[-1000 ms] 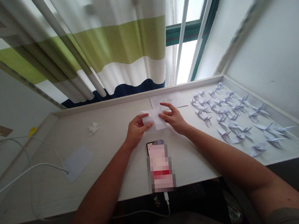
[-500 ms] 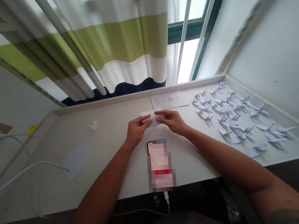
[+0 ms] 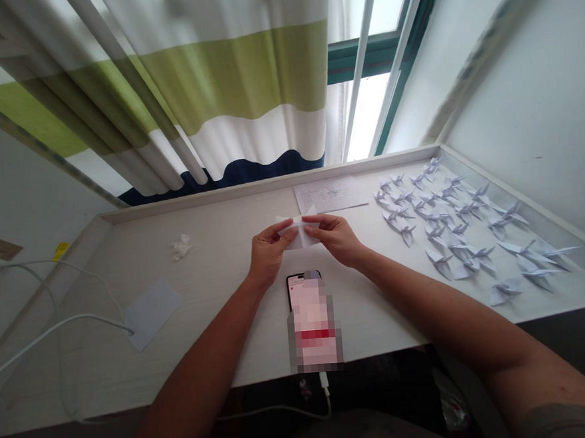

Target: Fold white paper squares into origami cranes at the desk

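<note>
Between my two hands is a small folded piece of white paper [image 3: 301, 239], held just above the table past the top of the phone. My left hand [image 3: 268, 249] pinches its left side between thumb and fingers. On the right side, my right hand [image 3: 338, 238] grips it the same way, thumb toward me. Pointed flaps of the paper stick up behind the fingertips, and a crease runs down its middle. Fingers cover part of the folds. Below the hands lies a phone [image 3: 304, 281], its screen mostly blurred out.
Several folded white paper cranes [image 3: 440, 225] cover the table's right side. A printed sheet [image 3: 335, 194] lies at the back. To the left are a crumpled tissue [image 3: 181, 247], a white paper square [image 3: 153, 313] and a white cable [image 3: 86, 319]. Another cable [image 3: 324, 382] plugs into the phone.
The paper's pointed flaps now stand out more at its upper corners, and its middle crease shows. My fingers have shifted slightly on it; both hands stay in about the same place.
</note>
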Demonstrator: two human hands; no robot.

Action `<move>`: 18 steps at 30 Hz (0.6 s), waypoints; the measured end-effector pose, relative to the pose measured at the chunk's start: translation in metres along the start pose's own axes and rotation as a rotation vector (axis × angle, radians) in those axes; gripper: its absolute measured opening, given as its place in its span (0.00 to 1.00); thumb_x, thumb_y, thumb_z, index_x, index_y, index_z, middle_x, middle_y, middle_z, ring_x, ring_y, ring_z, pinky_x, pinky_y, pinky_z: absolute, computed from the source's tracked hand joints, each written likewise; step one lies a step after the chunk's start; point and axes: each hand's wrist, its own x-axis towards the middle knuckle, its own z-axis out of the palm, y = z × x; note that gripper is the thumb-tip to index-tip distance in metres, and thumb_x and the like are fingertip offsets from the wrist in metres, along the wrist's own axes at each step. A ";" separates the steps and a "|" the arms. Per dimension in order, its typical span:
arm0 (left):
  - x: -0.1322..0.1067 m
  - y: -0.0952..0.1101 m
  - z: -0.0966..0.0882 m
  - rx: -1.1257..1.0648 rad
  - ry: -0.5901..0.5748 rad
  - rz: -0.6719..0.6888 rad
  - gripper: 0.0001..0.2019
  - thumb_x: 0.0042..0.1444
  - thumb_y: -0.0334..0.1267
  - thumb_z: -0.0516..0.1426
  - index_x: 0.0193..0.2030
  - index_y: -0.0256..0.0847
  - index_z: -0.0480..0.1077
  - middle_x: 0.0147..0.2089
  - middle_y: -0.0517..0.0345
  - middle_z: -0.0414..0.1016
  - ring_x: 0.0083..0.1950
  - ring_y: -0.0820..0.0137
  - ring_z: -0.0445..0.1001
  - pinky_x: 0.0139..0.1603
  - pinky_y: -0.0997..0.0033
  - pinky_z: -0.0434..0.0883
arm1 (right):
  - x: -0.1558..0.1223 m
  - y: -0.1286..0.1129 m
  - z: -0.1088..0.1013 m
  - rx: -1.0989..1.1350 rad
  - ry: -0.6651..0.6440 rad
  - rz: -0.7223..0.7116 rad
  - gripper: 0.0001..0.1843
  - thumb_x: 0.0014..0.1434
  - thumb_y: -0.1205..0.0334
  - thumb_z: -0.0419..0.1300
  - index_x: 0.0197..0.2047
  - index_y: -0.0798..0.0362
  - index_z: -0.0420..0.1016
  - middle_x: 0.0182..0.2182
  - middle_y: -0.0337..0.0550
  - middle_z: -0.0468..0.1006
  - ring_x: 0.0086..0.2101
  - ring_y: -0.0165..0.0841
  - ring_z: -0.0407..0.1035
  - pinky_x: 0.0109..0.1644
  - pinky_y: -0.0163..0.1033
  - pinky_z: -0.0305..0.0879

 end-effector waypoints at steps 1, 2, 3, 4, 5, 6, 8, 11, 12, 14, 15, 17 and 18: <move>0.000 0.000 0.000 0.006 -0.001 -0.006 0.24 0.35 0.47 0.80 0.40 0.42 0.87 0.34 0.56 0.86 0.34 0.70 0.79 0.39 0.68 0.78 | 0.000 0.000 0.000 0.008 0.004 0.009 0.19 0.46 0.52 0.82 0.42 0.44 0.89 0.33 0.37 0.87 0.35 0.31 0.79 0.45 0.40 0.76; 0.000 0.000 -0.001 0.014 -0.002 -0.007 0.24 0.35 0.47 0.80 0.40 0.42 0.87 0.35 0.55 0.86 0.34 0.70 0.80 0.39 0.67 0.78 | 0.000 0.001 0.000 0.017 0.006 0.020 0.20 0.45 0.52 0.83 0.42 0.44 0.89 0.32 0.36 0.87 0.34 0.31 0.79 0.44 0.40 0.76; 0.000 0.000 -0.001 0.024 -0.003 -0.003 0.23 0.36 0.47 0.80 0.40 0.42 0.87 0.35 0.55 0.86 0.34 0.69 0.80 0.39 0.66 0.78 | 0.000 0.001 0.000 0.025 0.005 0.034 0.20 0.45 0.51 0.83 0.42 0.44 0.89 0.32 0.36 0.87 0.34 0.31 0.79 0.44 0.40 0.76; 0.000 0.000 -0.002 0.034 -0.004 0.003 0.23 0.36 0.47 0.80 0.40 0.41 0.87 0.35 0.55 0.86 0.34 0.68 0.80 0.39 0.65 0.79 | 0.000 0.001 0.000 0.029 -0.001 0.048 0.20 0.45 0.51 0.83 0.42 0.45 0.89 0.33 0.37 0.87 0.34 0.31 0.79 0.43 0.41 0.76; 0.000 0.000 -0.003 0.044 -0.008 0.009 0.23 0.36 0.48 0.80 0.40 0.41 0.87 0.35 0.54 0.86 0.34 0.68 0.80 0.39 0.65 0.79 | 0.000 0.001 0.000 0.027 -0.011 0.060 0.20 0.46 0.50 0.82 0.42 0.45 0.89 0.34 0.38 0.87 0.34 0.32 0.79 0.43 0.41 0.76; 0.000 0.001 -0.004 0.053 -0.014 0.011 0.23 0.37 0.48 0.79 0.40 0.41 0.87 0.35 0.55 0.86 0.34 0.69 0.80 0.39 0.65 0.78 | -0.001 0.001 0.000 0.019 -0.021 0.069 0.20 0.47 0.50 0.82 0.42 0.46 0.89 0.34 0.38 0.87 0.34 0.32 0.79 0.43 0.42 0.76; -0.001 0.002 -0.005 0.071 -0.032 0.011 0.22 0.38 0.48 0.79 0.40 0.41 0.87 0.35 0.55 0.86 0.33 0.70 0.79 0.37 0.67 0.77 | -0.002 -0.001 0.001 -0.017 -0.029 0.068 0.18 0.48 0.51 0.81 0.42 0.46 0.88 0.33 0.39 0.87 0.33 0.32 0.79 0.41 0.41 0.76; -0.001 0.003 -0.007 0.095 -0.044 0.020 0.20 0.41 0.47 0.79 0.41 0.42 0.87 0.35 0.55 0.86 0.33 0.71 0.79 0.37 0.68 0.77 | -0.003 -0.003 0.001 -0.087 -0.005 0.017 0.18 0.49 0.52 0.81 0.43 0.46 0.89 0.32 0.38 0.87 0.32 0.30 0.77 0.40 0.40 0.75; -0.001 0.003 -0.007 0.101 -0.044 0.028 0.20 0.41 0.47 0.78 0.41 0.42 0.87 0.36 0.55 0.86 0.33 0.70 0.79 0.37 0.67 0.77 | -0.002 -0.004 0.001 -0.106 0.004 -0.001 0.18 0.49 0.52 0.81 0.43 0.46 0.89 0.32 0.38 0.87 0.32 0.31 0.78 0.41 0.41 0.75; -0.001 0.002 -0.006 0.108 -0.046 0.037 0.19 0.41 0.47 0.78 0.40 0.42 0.87 0.36 0.55 0.87 0.34 0.69 0.80 0.39 0.66 0.78 | -0.002 -0.004 0.001 -0.124 0.018 -0.021 0.17 0.48 0.51 0.81 0.40 0.47 0.89 0.33 0.39 0.87 0.34 0.32 0.78 0.43 0.42 0.76; -0.001 0.002 -0.006 0.105 -0.048 0.038 0.19 0.41 0.46 0.78 0.40 0.42 0.87 0.36 0.55 0.87 0.34 0.69 0.80 0.40 0.65 0.78 | -0.001 -0.003 0.001 -0.119 0.027 -0.024 0.17 0.47 0.51 0.81 0.39 0.47 0.89 0.34 0.39 0.87 0.35 0.33 0.79 0.44 0.43 0.76; -0.001 0.001 -0.005 0.090 -0.055 0.035 0.19 0.41 0.47 0.78 0.40 0.42 0.87 0.37 0.55 0.87 0.36 0.68 0.81 0.42 0.63 0.79 | -0.001 -0.002 0.001 -0.085 0.046 -0.013 0.17 0.46 0.50 0.82 0.37 0.47 0.89 0.34 0.39 0.87 0.35 0.33 0.79 0.45 0.44 0.76; -0.001 0.000 -0.004 0.083 -0.059 0.033 0.20 0.41 0.47 0.78 0.40 0.42 0.87 0.37 0.55 0.87 0.36 0.67 0.81 0.43 0.62 0.80 | -0.001 -0.002 0.002 -0.062 0.054 -0.006 0.18 0.44 0.50 0.82 0.37 0.47 0.89 0.33 0.39 0.87 0.35 0.33 0.79 0.44 0.43 0.76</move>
